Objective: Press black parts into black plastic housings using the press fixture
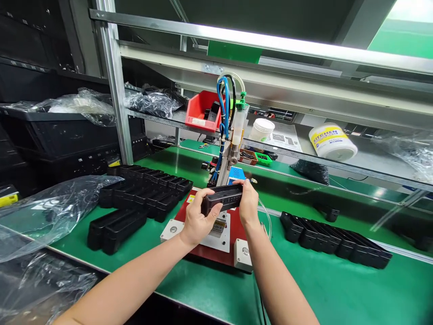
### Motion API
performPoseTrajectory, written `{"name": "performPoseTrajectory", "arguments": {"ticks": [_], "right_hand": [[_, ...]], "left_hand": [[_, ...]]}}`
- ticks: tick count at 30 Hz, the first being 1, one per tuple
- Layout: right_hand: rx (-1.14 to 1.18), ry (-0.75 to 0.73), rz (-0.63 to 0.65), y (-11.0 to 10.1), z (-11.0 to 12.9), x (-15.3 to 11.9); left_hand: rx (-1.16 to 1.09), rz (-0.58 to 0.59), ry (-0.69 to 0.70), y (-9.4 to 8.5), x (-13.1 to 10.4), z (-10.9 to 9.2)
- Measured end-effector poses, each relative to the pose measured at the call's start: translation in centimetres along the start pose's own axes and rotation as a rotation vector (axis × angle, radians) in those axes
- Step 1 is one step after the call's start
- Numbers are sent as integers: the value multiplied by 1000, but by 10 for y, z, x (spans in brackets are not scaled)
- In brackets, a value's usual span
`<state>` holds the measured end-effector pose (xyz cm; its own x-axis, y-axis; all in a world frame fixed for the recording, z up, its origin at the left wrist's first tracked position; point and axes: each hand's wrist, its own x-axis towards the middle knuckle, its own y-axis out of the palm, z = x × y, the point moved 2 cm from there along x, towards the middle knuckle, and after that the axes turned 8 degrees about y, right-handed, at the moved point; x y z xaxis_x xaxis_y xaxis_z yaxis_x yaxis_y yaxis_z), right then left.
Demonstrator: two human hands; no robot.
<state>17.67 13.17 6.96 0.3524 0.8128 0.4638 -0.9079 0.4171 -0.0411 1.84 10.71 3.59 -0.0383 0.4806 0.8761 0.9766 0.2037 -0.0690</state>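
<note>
A long black plastic housing [223, 197] is held up between both hands, over the red base of a bench machine [209, 253]. My left hand [199, 216] grips its left end, thumb along the near side. My right hand [248, 203] is closed round its right end. Behind the housing rises the machine's post, with blue tubes and a clear syringe [239, 124]. Rows of similar black housings [135, 192] lie on the green bench at the left, and another row [334, 241] lies at the right.
White button boxes [242, 253] sit at the machine's front corners. Clear plastic bags [57, 212] cover the bench's left edge. On the shelf stand a red bin [204, 110], a white tub [261, 130] and a tipped white container [333, 142]. A metal upright [117, 90] stands left.
</note>
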Motion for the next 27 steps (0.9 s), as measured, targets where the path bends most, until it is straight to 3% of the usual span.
{"name": "performPoseTrajectory", "arguments": {"ticks": [7, 12, 16, 19, 22, 24, 27], "right_hand": [[80, -55, 20, -15, 20, -56], [136, -73, 70, -19, 16, -82], [176, -93, 93, -18, 11, -95], [192, -111, 77, -18, 7, -103], [188, -120, -27, -18, 2, -113], [186, -126, -103, -16, -1, -122], [167, -150, -178, -14, -3, -137]], "left_hand": [[-27, 9, 411, -30, -27, -31], [-63, 77, 547, -45, -40, -47], [-69, 125, 576, -52, -46, -53], [-83, 178, 554, -55, -49, -53], [-164, 246, 489, -55, -57, -48], [-222, 301, 324, -53, -67, -43], [-295, 343, -35, -50, -83, -38]]}}
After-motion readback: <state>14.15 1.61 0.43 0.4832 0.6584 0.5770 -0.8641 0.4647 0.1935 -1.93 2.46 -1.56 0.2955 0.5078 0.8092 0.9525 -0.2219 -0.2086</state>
